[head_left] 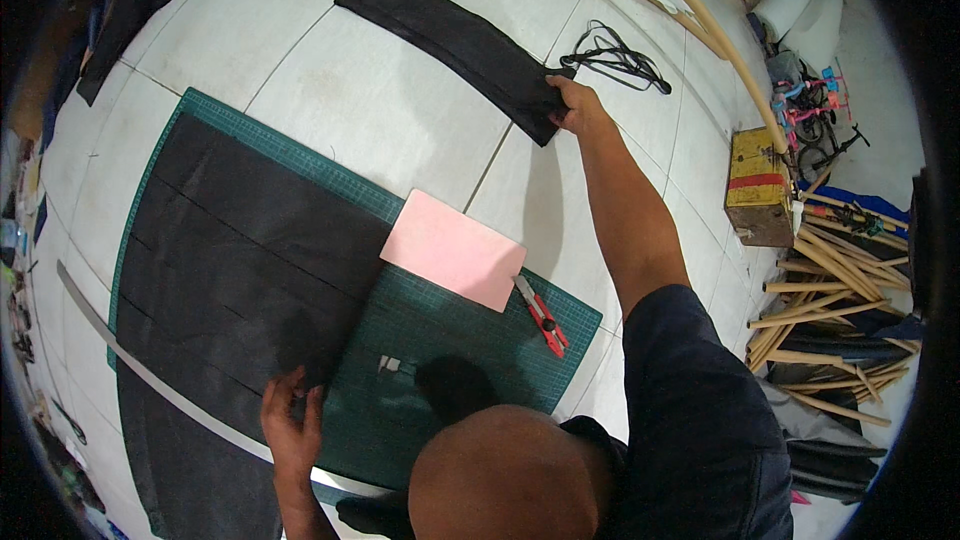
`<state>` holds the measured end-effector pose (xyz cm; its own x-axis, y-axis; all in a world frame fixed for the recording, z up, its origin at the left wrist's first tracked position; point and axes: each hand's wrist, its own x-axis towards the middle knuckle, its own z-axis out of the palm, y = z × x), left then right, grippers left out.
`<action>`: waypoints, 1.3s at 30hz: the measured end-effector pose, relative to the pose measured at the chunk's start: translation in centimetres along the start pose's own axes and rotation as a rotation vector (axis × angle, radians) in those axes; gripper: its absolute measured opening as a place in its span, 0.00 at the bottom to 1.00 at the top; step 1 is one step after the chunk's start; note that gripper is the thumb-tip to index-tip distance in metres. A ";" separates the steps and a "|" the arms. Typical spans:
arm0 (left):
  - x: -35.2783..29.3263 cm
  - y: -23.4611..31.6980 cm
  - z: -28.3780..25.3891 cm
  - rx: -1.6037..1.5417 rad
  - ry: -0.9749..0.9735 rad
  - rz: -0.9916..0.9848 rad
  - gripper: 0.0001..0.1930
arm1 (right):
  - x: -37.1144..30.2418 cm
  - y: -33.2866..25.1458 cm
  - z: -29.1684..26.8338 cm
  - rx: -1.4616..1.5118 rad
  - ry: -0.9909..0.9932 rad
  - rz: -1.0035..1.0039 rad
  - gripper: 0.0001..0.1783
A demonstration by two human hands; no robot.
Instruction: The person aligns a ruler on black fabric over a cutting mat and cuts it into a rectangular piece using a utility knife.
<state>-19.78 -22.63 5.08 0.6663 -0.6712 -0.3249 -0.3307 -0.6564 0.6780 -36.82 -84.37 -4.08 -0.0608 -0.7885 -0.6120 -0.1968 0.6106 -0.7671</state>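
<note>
My right hand (570, 105) reaches far out and grips the near end of a long folded strip of black fabric (440, 35) on the tiled floor. Beside that hand lies a loose bundle of thin black cord (618, 60). My left hand (290, 425) is low in the picture, fingers apart, with nothing visible in it. It is over the edge of a large black fabric sheet (240, 230), close to a long metal ruler (170, 377) lying across the sheet. Under the sheet is a green cutting mat (440, 315). Whether the left fingertips touch the fabric, I cannot tell.
On the mat are a pink rectangular sheet (455, 248), a red utility knife (541, 318) and a small pale piece (390, 364). To the right stand a yellow box (757, 185) with a red band and a heap of cardboard tubes (825, 285). Dark cloth (130, 25) lies upper left.
</note>
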 end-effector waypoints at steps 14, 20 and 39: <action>-0.3 -0.1 0.6 -0.005 0.020 0.007 0.15 | -2.5 1.3 -0.9 0.146 0.103 -0.063 0.52; 0.2 0.4 -0.1 0.128 -0.016 0.043 0.17 | -3.7 3.1 -0.9 -0.396 0.435 -0.601 0.44; -3.0 -11.2 -9.9 -0.088 0.642 -0.189 0.13 | -33.7 21.6 8.3 -1.086 -0.770 -1.501 0.29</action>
<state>-11.40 -9.84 4.99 0.9813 -0.1922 -0.0054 -0.1319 -0.6935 0.7083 -30.93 -43.97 -1.66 0.9796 -0.1617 0.1191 -0.0984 -0.9034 -0.4173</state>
